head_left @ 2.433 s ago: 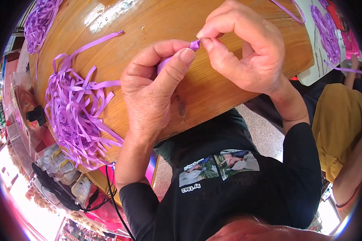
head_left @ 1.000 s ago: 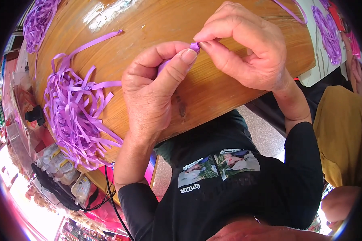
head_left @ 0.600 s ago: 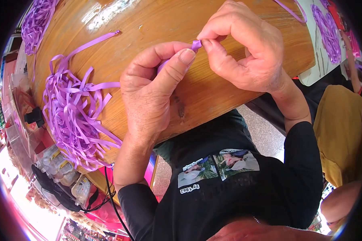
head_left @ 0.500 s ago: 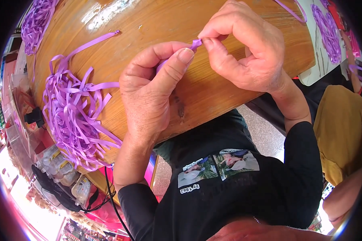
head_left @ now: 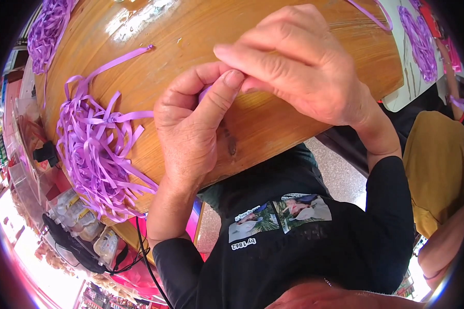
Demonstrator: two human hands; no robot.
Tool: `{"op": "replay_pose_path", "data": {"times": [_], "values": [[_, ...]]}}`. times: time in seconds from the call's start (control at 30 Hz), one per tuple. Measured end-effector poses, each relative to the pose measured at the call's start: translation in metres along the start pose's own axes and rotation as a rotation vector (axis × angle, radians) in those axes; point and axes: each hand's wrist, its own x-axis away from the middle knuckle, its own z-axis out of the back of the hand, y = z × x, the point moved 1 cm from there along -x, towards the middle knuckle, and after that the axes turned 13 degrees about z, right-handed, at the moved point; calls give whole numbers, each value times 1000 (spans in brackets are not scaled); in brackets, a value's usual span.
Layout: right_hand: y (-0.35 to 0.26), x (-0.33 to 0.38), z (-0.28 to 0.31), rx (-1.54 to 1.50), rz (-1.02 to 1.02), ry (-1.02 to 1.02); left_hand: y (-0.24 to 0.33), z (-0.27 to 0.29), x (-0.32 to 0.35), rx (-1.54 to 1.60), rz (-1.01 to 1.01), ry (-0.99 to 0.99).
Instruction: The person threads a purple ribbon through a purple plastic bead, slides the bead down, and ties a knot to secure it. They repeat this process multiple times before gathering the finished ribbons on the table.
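Observation:
My left hand (head_left: 185, 118) is above the wooden table with thumb and forefinger pinched together. A narrow purple ribbon (head_left: 205, 93) shows in the gap behind that thumb, held by this hand. My right hand (head_left: 314, 72) lies across the left fingertips, its forefinger stretched over them and its thumb underneath, the fingers slightly blurred. Whatever sits between the right fingers is hidden. A tangled pile of purple ribbons (head_left: 95, 154) rests on the table left of my left hand. One strand with a small knot at its end (head_left: 150, 47) reaches away from the pile.
The wooden table (head_left: 273, 131) has a curved edge close to my body. More purple ribbons (head_left: 49, 36) hang at the far left, and another bundle (head_left: 420, 44) lies on a white surface at the right. A person in mustard trousers (head_left: 433, 165) sits beside me. A black cable (head_left: 144, 257) runs below the table.
My right hand has moved left and slightly down, its forefinger now extended over the left fingertips. The purple ribbon end that showed between both hands is now covered.

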Motion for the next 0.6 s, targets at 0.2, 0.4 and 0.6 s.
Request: {"op": "replay_pose_path", "data": {"times": [0.2,0.4,0.6], "values": [[10,7,-9,222,227,-136,-1,-1,5,-377,-117,154],[8,11,-8,320,328,-98,3,-3,8,-526,-213,160],[16,18,-7,263,247,-52,1,-1,4,-532,-193,93]]}}
